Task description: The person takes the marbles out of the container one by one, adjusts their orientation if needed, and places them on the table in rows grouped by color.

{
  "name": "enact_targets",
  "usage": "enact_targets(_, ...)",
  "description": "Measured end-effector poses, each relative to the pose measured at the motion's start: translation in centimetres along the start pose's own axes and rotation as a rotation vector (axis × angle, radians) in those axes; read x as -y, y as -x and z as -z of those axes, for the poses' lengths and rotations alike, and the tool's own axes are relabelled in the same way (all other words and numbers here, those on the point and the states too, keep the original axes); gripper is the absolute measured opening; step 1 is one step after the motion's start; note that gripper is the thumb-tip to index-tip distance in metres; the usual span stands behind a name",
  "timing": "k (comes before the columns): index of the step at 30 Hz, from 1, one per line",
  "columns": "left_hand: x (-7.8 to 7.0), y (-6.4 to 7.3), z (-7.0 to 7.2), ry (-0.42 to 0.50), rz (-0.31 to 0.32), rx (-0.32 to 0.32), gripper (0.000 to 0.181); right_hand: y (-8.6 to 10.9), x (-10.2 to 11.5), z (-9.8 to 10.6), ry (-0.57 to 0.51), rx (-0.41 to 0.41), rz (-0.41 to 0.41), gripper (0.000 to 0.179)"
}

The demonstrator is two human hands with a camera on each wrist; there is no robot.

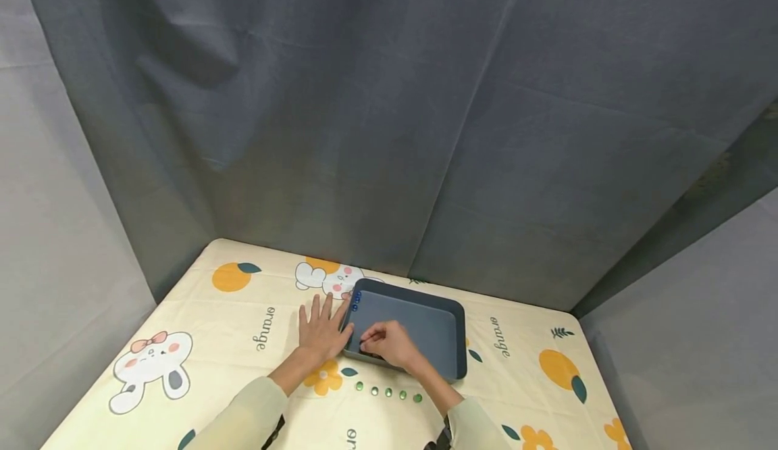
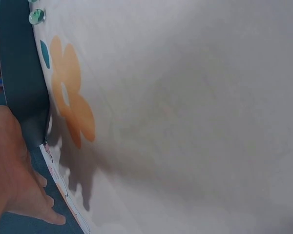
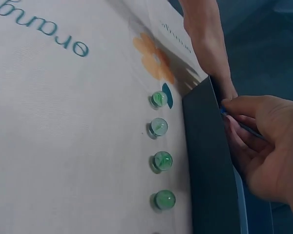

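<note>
A dark grey rectangular tray lies on the patterned cloth. Several blue marbles sit in a line along its left side, toward the far corner. My right hand reaches inside the near left corner, thumb and fingertips together. Between them a bit of a blue marble shows in the right wrist view, the rest of it covered by the fingers. Flat on the cloth with spread fingers, my left hand has its thumb against the tray's left rim.
Several green marbles form a row on the cloth in front of the tray's near wall. Dark grey curtains hang behind the table's far edge, and lighter grey panels stand at both sides.
</note>
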State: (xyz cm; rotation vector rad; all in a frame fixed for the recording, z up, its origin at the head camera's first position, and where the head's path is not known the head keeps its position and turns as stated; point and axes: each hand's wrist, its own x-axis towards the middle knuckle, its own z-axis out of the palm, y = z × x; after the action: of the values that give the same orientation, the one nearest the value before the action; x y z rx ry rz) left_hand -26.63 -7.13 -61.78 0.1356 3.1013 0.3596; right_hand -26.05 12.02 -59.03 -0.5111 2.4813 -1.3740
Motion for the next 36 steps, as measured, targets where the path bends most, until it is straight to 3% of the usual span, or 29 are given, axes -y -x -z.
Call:
enact_targets(10,0.0,0.1,0.0,0.023,-0.003,-0.017,0.062,3.2,1.2,0.2,0.018,-0.117,0.07,0.008)
enact_targets(24,0.0,0.1,0.0,0.015,-0.007,-0.028,0.062,7.7,1.4,-2.0,-0.004,-0.079,0.059,0.011)
enact_targets(36,0.0,0.2,0.2,0.042,-0.014,-0.028,0.061,10.7,0.5,-5.1,0.019,-0.063,-0.033,0.01)
